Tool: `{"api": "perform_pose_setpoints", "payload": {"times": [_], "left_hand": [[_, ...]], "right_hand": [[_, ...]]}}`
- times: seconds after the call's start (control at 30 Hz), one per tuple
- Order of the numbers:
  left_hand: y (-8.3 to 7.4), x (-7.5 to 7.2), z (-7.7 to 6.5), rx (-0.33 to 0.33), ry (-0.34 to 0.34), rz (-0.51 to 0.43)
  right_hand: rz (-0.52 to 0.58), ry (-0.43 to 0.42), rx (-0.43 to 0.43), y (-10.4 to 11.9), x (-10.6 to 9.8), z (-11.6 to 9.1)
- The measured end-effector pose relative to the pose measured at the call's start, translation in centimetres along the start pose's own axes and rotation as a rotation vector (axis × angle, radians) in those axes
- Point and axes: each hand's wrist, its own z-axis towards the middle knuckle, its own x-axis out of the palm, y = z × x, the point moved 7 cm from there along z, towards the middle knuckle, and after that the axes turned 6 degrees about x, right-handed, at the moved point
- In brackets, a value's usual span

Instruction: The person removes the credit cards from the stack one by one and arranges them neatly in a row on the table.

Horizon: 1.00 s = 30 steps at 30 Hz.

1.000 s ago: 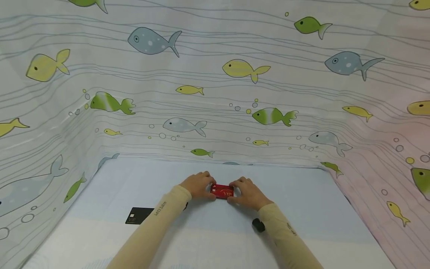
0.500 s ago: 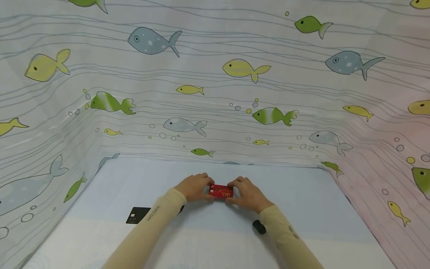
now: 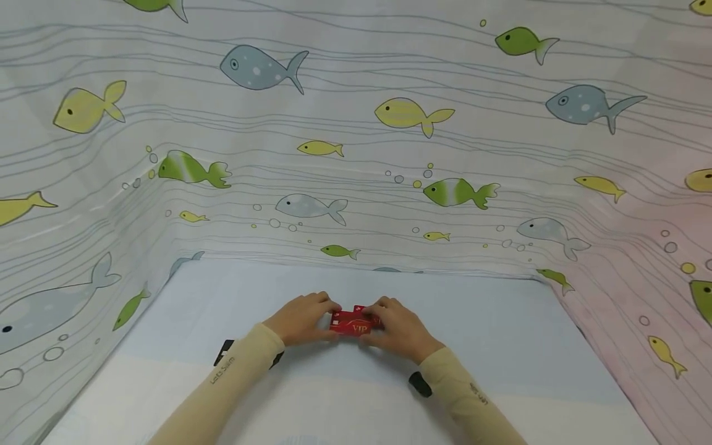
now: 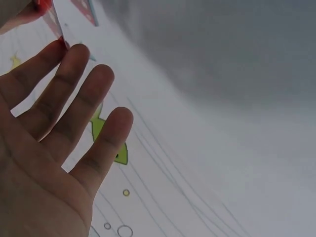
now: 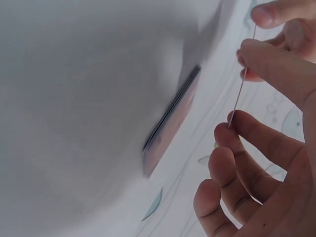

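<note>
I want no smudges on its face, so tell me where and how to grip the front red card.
I'd take the front red card near its left or right end, coming in from that side: thumb on the near long edge, fingertips on the far one. It is thin and apart from the red stack; the left hand and right hand pinch it across those edges.

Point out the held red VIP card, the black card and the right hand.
Held red VIP card [image 3: 348, 322]: head view, middle of its printed face.
Black card [image 3: 225, 348]: head view, its uncovered end.
Right hand [image 3: 403, 326]: head view, back of the hand.
</note>
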Motion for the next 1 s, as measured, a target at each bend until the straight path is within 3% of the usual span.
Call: {"api": "perform_pose_setpoints", "payload": {"times": [0.3, 0.57, 1.0], "left_hand": [[1.0, -1.2, -3.6, -0.035, -0.027, -0.029], [1.4, -1.5, -6.4, -0.011, -0.048, -0.003], [1.9, -1.8, -9.4, -0.015, -0.039, 0.021]], "right_hand": [[-0.052, -0.017, -0.057, 3.3, 0.9, 0.4], [-0.039, 0.011, -0.058, 5.4, 2.7, 0.5], [-0.094, 0.038, -0.094, 8.5, 4.5, 0.8]]}}
